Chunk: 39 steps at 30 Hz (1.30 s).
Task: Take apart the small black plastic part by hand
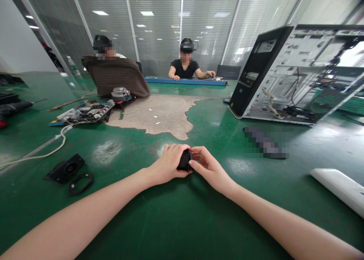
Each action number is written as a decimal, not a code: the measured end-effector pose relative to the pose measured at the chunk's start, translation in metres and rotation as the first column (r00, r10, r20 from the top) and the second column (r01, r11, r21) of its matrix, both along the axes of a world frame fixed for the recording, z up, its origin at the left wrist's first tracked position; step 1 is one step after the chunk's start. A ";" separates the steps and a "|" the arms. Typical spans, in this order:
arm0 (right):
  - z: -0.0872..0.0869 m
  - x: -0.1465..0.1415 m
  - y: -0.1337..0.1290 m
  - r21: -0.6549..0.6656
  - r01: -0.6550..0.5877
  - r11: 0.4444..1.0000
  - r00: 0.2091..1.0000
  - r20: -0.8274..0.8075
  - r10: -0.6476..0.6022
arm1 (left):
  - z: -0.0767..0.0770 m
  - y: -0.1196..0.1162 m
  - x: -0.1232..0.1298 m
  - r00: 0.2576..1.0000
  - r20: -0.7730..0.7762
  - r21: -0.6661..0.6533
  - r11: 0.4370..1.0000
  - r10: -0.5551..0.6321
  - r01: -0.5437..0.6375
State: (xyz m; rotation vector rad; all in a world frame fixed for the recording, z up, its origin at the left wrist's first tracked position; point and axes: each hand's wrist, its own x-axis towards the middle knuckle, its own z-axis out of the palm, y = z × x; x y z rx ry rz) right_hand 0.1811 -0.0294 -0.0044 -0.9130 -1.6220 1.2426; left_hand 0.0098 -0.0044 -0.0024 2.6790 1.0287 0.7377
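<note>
Black blocky part [183, 161] sits between two hands, low over the worktop [176, 222] on its near side! Left hand [170, 163] is curled snugly around it, gripping, while the right hand [209, 168] pinches its right side, thumb in front, fingers half bent. Left of them lie a black ring [81, 183] and, just beyond, a black square piece [69, 169] with a round opening. Toward the right edge, a white slab [339, 186] juts into view, with a blurred-out dark object [265, 142] farther back. Now across to the left: a circuit board [85, 112] lies by a ragged tan patch [165, 117]. Farther right stands an open computer case [261, 70], and at the far edge a co-worker in a black top [184, 68] sits behind a long blue bar [186, 81].
</note>
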 end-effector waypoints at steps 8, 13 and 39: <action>0.001 0.000 -0.002 0.007 -0.072 0.997 0.997 -0.027 0.072 | 0.000 0.001 -0.001 1.000 -0.011 -0.003 1.000 -0.001 0.001; -0.002 0.000 0.000 -0.009 -0.053 0.999 0.998 -0.039 0.052 | 0.000 0.001 0.000 1.000 -0.009 -0.009 1.000 -0.001 0.001; -0.003 0.002 0.002 0.006 -0.060 0.998 0.998 -0.031 0.060 | 0.002 0.001 -0.002 1.000 0.008 -0.028 1.000 0.008 -0.008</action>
